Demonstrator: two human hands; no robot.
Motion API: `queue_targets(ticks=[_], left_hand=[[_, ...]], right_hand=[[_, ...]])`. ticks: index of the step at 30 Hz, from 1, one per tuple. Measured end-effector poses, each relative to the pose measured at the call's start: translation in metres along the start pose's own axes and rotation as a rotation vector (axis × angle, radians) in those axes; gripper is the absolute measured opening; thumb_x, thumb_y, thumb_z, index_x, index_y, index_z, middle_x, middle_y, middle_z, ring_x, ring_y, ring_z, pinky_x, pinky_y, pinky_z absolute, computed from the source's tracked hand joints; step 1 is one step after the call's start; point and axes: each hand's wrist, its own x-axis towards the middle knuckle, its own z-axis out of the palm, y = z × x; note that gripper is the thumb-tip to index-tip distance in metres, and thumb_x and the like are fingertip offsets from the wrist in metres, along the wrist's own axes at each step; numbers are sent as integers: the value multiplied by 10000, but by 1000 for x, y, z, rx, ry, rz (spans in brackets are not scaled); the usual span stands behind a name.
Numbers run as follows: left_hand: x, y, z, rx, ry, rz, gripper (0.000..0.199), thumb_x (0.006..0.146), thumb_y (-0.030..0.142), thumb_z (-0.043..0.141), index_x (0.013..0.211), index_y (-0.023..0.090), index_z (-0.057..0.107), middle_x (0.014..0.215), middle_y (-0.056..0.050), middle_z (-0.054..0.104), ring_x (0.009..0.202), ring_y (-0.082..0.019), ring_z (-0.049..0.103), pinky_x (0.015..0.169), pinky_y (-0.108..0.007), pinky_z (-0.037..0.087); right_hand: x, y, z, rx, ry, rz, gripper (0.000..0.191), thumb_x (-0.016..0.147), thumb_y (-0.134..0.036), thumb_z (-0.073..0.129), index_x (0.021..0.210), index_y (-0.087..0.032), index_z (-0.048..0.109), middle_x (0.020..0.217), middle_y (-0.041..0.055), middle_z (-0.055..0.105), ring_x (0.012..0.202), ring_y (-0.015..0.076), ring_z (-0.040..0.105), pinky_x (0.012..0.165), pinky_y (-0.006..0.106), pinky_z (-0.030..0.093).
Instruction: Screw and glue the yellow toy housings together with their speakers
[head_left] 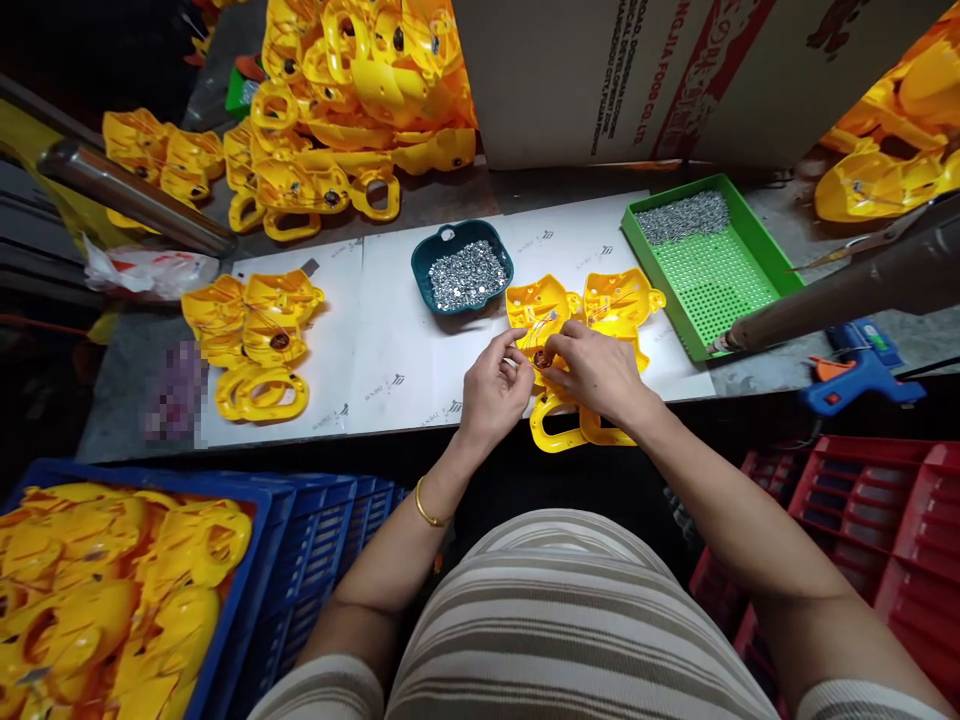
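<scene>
Striped shirt (577, 620) closest to us, both hands at a yellow shell (541, 300)

From the fingers outward, we see the right hand (600, 370) reaching down with thumb and forefinger bent close together at a round dark part (541, 359) inside the shell. The left hand (493, 390) meets it from the left, forefinger and thumb slightly parted. We cannot tell whether either pinches a wire. The shell lies right under both sets of fingertips, by the front edge of the bench (109, 425), right of its middle; we judge the right fingers nearer the dark part. Its long axis runs from back to front, and the handle (555, 435) juts past the front edge.

Just beside it on the right sits a second shell (621, 298), then a green tray (739, 285), so we find little room that way. Behind the left hand stands a bowl (424, 272) of screws (469, 275). Our broadest stretch of white sheet (375, 345) lies leftward, up to more shells (281, 300) near the bench's left end.
</scene>
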Motion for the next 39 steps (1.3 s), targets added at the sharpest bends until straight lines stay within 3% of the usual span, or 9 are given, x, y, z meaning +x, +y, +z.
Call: queue_targets(ticks=[8,11,15,21,24,26,31,35,39], left_hand=[[-6,0,-1,-58,3,-53,259,826,236,591,1064,143,633,776,6,589,583,-55,501,537,-133,430],[-6,-2,-3,-60,18,-90,257,826,264,610,1054,154,651,757,10,603,558,-55,498,527,-140,427],[-1,0,-6,-114,-25,-184,295,812,322,651,1052,157,694,699,17,621,485,-50,492,461,-153,396],[7,13,-6,-306,-221,-403,320,760,398,740,931,127,735,508,21,588,379,-66,469,363,-168,375],[8,16,-5,-406,-266,-414,339,719,438,779,831,123,722,533,17,602,394,-55,491,373,-156,406],[8,18,-4,-466,-261,-427,364,678,453,810,773,117,705,560,10,622,413,-46,513,399,-145,437],[8,18,-1,-624,-192,-535,401,639,465,835,753,112,683,575,13,641,444,-43,562,442,-131,476],[5,16,2,-653,-145,-549,415,619,451,850,778,105,686,630,6,668,471,-49,594,459,-133,499],[1,21,3,-682,-193,-550,441,659,481,825,849,106,691,747,-22,711,526,-72,650,492,-147,537]], right_hand=[[3,-12,1,-110,-36,0,300,976,-307,405,1021,-191,678,1072,92,631,788,213,664,508,276,243],[2,-7,4,-102,4,-1,330,988,-324,378,1028,-190,677,1075,95,627,770,201,654,509,277,235],[1,11,-2,93,41,-67,229,941,-331,491,977,-194,671,1061,72,635,842,190,630,567,276,297],[5,32,-21,444,-119,-218,119,897,-238,531,885,-158,618,842,30,648,722,138,566,654,249,379],[6,32,-20,519,-132,-229,108,892,-215,525,874,-153,612,799,17,646,684,126,558,639,242,389],[2,30,-15,592,-62,-192,97,876,-217,548,875,-153,621,794,16,657,686,127,575,639,240,408],[-16,22,3,727,276,-178,156,881,-264,575,943,-157,670,897,50,680,732,135,619,623,232,474],[-25,18,12,657,349,-201,218,882,-294,608,1037,-161,685,957,70,669,746,140,629,663,246,517],[-26,15,15,570,399,-169,197,909,-311,584,999,-174,692,957,75,660,763,152,634,685,259,516]])
